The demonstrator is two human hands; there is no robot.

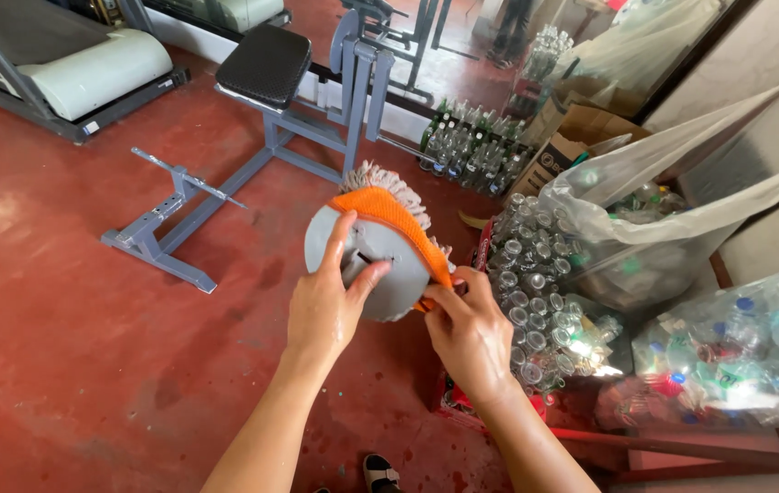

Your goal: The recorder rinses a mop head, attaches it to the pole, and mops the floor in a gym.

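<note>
Both hands are closed on a round grey plastic mop head (380, 274): left hand (324, 306) on its flat disc, right hand (470, 330) pinching its orange fabric rim (398, 224). It is held above the red floor (61, 310), with clear glass bottles (526, 292) crated just right.

You hold a grey disc (380, 274) with an orange band (398, 224) and off-white fringe (389, 183); the floor (61, 301) is red.
</note>
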